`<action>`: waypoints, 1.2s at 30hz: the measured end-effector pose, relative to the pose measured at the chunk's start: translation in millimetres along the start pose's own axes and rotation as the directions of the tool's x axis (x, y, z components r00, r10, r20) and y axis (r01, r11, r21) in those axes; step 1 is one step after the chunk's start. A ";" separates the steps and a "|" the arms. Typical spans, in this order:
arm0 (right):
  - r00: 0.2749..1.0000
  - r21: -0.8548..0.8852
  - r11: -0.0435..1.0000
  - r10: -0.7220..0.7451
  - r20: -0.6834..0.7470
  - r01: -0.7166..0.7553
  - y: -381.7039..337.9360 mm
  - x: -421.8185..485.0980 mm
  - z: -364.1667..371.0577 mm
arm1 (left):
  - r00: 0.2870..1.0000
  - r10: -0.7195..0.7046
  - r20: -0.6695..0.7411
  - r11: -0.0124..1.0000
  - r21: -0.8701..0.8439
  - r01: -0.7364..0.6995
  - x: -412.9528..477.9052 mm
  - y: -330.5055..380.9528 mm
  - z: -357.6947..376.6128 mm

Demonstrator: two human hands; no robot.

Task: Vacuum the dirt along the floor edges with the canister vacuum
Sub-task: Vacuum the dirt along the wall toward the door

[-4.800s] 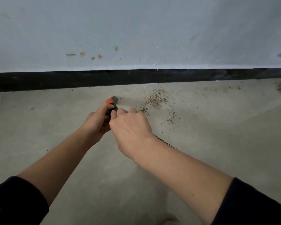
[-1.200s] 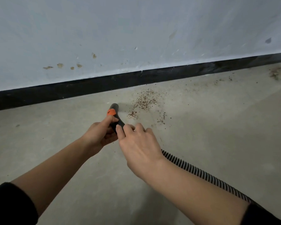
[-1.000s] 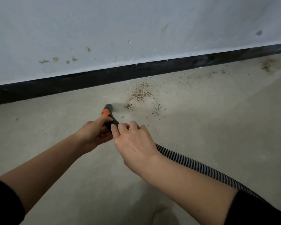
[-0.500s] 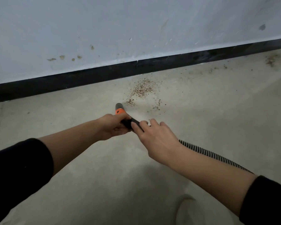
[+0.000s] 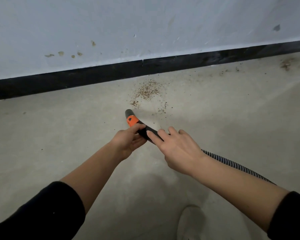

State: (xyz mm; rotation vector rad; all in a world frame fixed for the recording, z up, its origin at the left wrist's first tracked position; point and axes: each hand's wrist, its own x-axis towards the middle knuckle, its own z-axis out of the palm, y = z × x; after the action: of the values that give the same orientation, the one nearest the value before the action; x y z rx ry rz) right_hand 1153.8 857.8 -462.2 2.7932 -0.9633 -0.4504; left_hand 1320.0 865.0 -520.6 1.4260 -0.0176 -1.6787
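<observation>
Nozzle (image 5: 131, 118) points at dirt (image 5: 147, 91) near the far baseboard (image 5: 93, 76), just short of it; left hand (image 5: 129, 142) clamps it, thumb on top; right hand (image 5: 177, 150) lays straight, spread fingers (image 5: 154, 137) over it.

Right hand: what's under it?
The black vacuum handle passes under the fingers of the right hand; the striped hose emerges beside the wrist. Where handle meets hose is covered, as is the thumb.
</observation>
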 end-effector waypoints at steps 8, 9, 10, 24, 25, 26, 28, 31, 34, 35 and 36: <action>0.997 0.054 0.998 -0.014 -0.074 0.018 24.0 -14.4 9.3 | 1.000 0.001 0.002 0.999 -0.047 -0.001 -6.0 -15.5 22.5; 0.997 0.054 0.998 -0.016 -0.081 0.021 28.0 -17.6 8.8 | 1.000 -0.001 0.007 0.999 -0.044 0.002 -6.3 -17.4 26.3; 0.996 0.058 0.998 -0.012 -0.091 0.017 31.8 -21.0 7.8 | 1.000 -0.004 0.012 0.999 -0.039 0.005 -6.5 -19.4 30.2; 0.998 0.052 0.997 0.063 0.021 -0.064 67.6 -63.8 6.4 | 0.987 -0.037 0.154 0.999 -0.001 0.038 -0.9 -42.7 88.1; 0.997 0.052 0.996 0.071 0.019 -0.072 68.6 -65.5 7.3 | 0.986 -0.038 0.161 0.999 0.001 0.039 -0.4 -43.6 90.7; 0.996 0.051 0.995 0.083 0.010 -0.084 69.4 -66.2 7.8 | 0.986 -0.037 0.165 0.999 0.005 0.036 -0.3 -43.7 92.4; 0.995 0.044 0.994 0.098 0.026 -0.099 70.6 -67.2 7.0 | 0.985 -0.033 0.172 0.999 0.011 0.032 0.5 -44.6 94.7; 0.994 0.043 0.995 0.091 0.056 -0.093 71.4 -66.3 4.0 | 0.986 -0.037 0.165 0.999 0.018 0.035 -0.9 -44.2 96.9; 0.998 0.074 0.995 0.060 0.020 -0.061 72.0 -63.5 2.6 | 0.991 -0.031 0.131 0.999 0.019 0.029 -2.0 -42.4 92.6; 0.999 0.077 0.996 0.043 0.030 -0.046 71.8 -61.9 2.2 | 0.993 -0.025 0.117 1.000 0.015 0.023 -3.6 -41.1 89.2; 1.000 0.065 0.998 0.023 0.009 -0.023 71.1 -58.9 4.1 | 0.995 -0.015 0.102 1.000 0.005 0.014 -5.2 -40.0 84.7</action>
State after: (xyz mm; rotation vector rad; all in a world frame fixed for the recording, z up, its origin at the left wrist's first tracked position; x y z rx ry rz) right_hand 1067.4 838.6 -435.5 2.8372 -1.0290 -0.4350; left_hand 1228.3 848.4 -509.7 1.3448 -0.0680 -1.7629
